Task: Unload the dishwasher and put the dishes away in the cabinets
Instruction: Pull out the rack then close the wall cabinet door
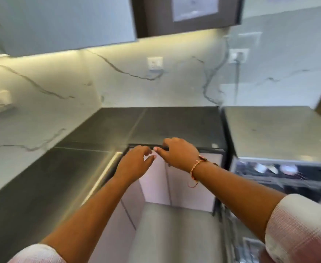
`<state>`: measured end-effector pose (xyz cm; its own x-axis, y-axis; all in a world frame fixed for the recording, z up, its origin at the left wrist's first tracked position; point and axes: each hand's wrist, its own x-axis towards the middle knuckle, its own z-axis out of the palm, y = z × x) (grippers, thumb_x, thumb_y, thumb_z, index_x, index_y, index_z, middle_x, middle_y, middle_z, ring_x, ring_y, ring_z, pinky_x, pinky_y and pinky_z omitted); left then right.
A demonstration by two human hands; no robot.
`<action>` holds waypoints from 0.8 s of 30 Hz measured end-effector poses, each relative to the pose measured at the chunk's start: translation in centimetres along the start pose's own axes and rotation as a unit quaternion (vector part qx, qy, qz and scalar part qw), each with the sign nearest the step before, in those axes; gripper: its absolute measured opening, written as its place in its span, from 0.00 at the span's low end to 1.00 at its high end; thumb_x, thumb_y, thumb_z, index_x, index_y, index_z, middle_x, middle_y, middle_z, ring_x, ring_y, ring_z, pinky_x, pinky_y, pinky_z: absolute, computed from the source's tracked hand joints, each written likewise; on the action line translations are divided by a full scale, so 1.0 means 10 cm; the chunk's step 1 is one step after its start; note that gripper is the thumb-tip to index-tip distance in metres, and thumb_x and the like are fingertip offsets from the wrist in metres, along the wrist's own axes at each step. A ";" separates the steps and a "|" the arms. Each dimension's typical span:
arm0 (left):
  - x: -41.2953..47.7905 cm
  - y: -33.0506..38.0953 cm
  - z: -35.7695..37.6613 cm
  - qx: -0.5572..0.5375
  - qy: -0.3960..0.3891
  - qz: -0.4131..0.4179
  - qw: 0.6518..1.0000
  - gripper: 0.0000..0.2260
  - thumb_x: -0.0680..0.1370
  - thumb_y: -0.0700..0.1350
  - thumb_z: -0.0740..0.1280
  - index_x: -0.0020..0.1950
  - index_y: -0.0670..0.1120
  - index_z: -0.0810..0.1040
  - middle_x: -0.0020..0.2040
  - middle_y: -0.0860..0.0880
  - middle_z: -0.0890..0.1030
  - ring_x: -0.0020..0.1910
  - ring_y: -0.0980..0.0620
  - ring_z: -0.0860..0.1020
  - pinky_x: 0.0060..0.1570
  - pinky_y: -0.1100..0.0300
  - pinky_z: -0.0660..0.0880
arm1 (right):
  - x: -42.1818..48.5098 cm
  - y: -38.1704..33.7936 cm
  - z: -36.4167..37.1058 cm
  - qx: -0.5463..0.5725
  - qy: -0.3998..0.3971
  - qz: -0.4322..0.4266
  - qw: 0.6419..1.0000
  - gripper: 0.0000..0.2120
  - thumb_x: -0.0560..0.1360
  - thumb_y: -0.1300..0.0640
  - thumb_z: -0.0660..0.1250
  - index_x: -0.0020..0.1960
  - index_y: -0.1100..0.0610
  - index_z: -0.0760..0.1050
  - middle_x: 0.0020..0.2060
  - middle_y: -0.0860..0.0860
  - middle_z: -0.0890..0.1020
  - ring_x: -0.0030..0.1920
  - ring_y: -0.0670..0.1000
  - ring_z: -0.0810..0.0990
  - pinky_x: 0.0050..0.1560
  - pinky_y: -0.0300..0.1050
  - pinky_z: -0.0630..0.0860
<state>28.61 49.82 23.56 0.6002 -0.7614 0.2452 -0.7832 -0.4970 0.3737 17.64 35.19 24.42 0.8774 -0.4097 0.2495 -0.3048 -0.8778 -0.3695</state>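
My right hand (176, 153) reaches to the corner base cabinet and its fingers curl over the dark top edge of the pale cabinet door (190, 185), thumb underneath. A thread bracelet circles that wrist. My left hand (135, 164) hovers just left of it in front of the neighbouring pale door (152, 183), fingers loosely spread and holding nothing. At the right the dishwasher (281, 173) stands open; its rack shows several blurred dishes.
A dark countertop (102, 133) wraps the corner below a marble backsplash with wall sockets (155, 63). Upper cabinets (64, 21) hang overhead. A steel-grey top (273, 130) sits above the dishwasher. Grey floor (175, 234) lies below.
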 end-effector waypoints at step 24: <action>-0.96 3.27 4.02 -0.083 -0.497 0.058 0.862 0.10 0.80 0.50 0.64 0.47 0.44 0.77 0.48 0.42 0.81 0.47 0.48 0.77 0.42 0.64 0.66 | -4.57 3.74 0.48 0.212 -0.085 0.616 0.754 0.24 0.81 0.40 0.56 0.59 0.59 0.77 0.57 0.57 0.82 0.56 0.56 0.79 0.57 0.46 0.72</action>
<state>-9.27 24.17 -2.51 0.0180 -0.8231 -0.5676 -0.7449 -0.3898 0.5415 -32.12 22.27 -5.12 0.0710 -0.7802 -0.6215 -0.8133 0.3155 -0.4889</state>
